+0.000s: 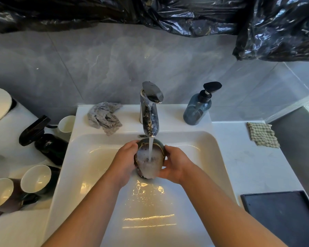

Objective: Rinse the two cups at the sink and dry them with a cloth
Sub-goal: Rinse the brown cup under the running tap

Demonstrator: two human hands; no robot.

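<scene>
White porcelain formed the sink (219, 157), and over the middle of its basin a dark cup (149, 158) with a gold rim was held directly beneath the chrome tap (150, 111), the stream of water (150, 148) falling into its mouth and frothing there. The left hand (125, 163) clasped the cup's left side and the right hand (175, 164) its right side, fingers closed around the wall; foam and the hands hid most of the cup, so its handle could not be made out. On the sink's back ledge a crumpled grey patterned cloth (104, 117) lay left of the tap, and a blue-grey pump bottle (198, 107) stood to the right. A folded checked cloth (262, 133) rested on the desk (239, 157) to the right of the sink, well apart from the hands, and a dark flat tray (282, 216) sat nearer, cut off by the frame's edge. To the left of the sink two dark mugs with pale interiors (36, 177) (1, 193) lay on their sides next to each other, mouths toward the camera, the nearer one partly cut off. Behind them a dark spray bottle (43, 139) stood, and a white cup (67, 123) was partly hidden by the sink's edge. Black plastic sheeting (185, 15) hung across the top of the grey marbled wall. A round white object at far left was cropped and hard to identify.
</scene>
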